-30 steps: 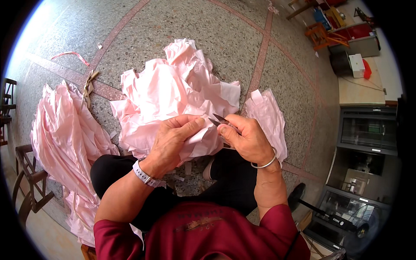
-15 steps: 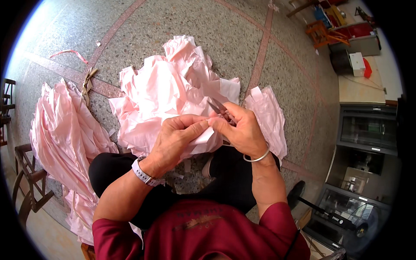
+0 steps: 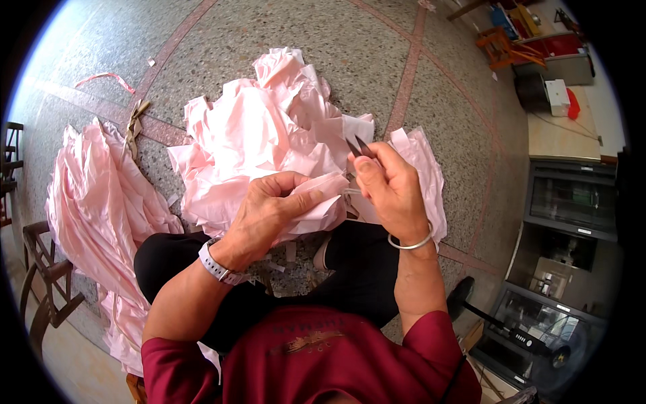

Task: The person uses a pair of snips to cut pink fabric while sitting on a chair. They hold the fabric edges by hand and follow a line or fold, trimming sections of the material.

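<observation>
On the speckled stone floor (image 3: 323,30), just in front of a person's bent legs in black trousers (image 3: 356,269), a large heap of pale pink cloth (image 3: 262,135) lies in loose folds. Both forearms reach up from the lower edge, out of maroon sleeves, and angle inward over the near side of the heap. The left hand (image 3: 276,205) is turned with its back upward, thumb and forefinger narrowed in a pinch on a folded edge of the cloth; its wrist wears a pale watch (image 3: 219,264). The right hand (image 3: 390,185), just beside it but apart, is raised and curled around a dark cutting tool (image 3: 361,147), thumb uppermost, with a silvery bangle (image 3: 412,244) at the wrist. Two pointed blades stick out beyond the fingers, slightly spread, aimed away from the body and a little to the left. To either side lie more pink fabric: a long gathered bundle (image 3: 101,182) at left and a smaller piece (image 3: 424,178) at right, partly behind the right hand

The tool's handle is hidden inside the right hand, and the left hand's other fingers are mostly covered by cloth. A thin pale strand (image 3: 351,192) between the hands is hard to make out; whether it joins the cloth cannot be told
</observation>
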A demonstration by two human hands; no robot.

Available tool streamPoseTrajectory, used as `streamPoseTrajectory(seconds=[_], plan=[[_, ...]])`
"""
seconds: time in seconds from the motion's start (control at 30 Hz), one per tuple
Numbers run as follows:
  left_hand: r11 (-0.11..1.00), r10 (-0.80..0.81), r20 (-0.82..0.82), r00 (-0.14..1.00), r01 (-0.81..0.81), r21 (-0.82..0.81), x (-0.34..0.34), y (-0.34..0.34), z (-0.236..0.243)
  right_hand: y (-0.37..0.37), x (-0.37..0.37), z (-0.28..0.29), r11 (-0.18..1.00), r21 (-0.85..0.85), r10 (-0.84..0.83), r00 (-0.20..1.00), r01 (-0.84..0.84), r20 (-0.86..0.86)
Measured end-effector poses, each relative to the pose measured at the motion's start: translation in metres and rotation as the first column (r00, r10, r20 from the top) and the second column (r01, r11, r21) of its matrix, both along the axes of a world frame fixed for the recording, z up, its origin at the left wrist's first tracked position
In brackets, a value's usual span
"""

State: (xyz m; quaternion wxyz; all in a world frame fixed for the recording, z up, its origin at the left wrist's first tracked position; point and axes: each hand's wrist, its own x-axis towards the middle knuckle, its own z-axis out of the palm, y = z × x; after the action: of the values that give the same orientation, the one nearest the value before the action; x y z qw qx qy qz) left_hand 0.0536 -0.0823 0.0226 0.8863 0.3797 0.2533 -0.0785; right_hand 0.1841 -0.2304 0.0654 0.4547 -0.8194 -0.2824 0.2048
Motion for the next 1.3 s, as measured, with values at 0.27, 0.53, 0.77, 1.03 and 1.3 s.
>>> streamPoseTrajectory(seconds=[0.27,0.53,0.77,1.03,1.3], plan=[[0.999,0.035,-0.003,0.999,-0.035,0.000,0.001,-0.001,-0.009,-0.008,-0.004,0.011,0.937,-0.168,0.279,0.946,-0.306,-0.167],[0.999,0.030,-0.010,1.000,-0.030,-0.044,0.003,-0.001,-0.005,-0.008,-0.001,0.009,0.929,-0.212,0.272,0.949,-0.302,-0.159],[0.999,0.033,0.010,0.999,-0.033,-0.015,0.002,-0.001,-0.004,-0.006,-0.001,0.006,0.924,-0.214,0.288,0.944,-0.318,-0.162],[0.998,0.001,-0.004,1.000,-0.001,0.060,0.003,0.001,-0.001,-0.007,0.001,0.004,0.920,-0.217,0.289,0.938,-0.328,-0.192],[0.997,0.039,-0.003,0.999,-0.038,0.072,0.001,-0.003,-0.011,-0.004,0.003,-0.005,0.940,-0.125,0.257,0.898,-0.318,-0.357]])
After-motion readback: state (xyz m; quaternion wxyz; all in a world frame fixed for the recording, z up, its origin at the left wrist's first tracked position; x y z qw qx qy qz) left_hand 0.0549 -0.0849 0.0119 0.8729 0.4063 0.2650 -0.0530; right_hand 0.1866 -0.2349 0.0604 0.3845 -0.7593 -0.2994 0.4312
